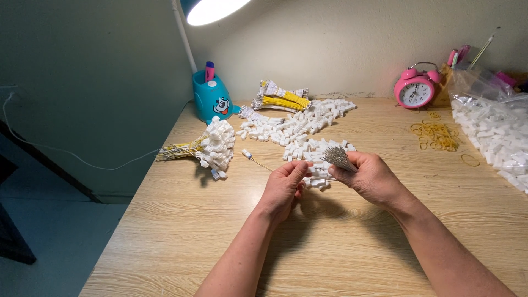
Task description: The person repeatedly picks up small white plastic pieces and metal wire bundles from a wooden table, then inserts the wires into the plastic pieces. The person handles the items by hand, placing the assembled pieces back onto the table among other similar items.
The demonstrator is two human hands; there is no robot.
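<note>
We are gripping a bundle of metal-tipped wires (pixel 339 158) in our right hand (pixel 369 177), fingers closed around it. Our left hand (pixel 284 187) is pinching a small white connector (pixel 306 164) just beside the bundle. Both are hovering over the tabletop (pixel 181 220) — a pile of white connectors (pixel 300 129) lying at 12 o'clock.

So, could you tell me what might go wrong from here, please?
1. The right hand pinches a fanned bundle of thin wires by one end; a slack grip could scatter them into the white connectors.
2. The left hand works right beside those metal tips and might get pricked.
3. A finished wire lies loose nearby and could get swept aside.
</note>
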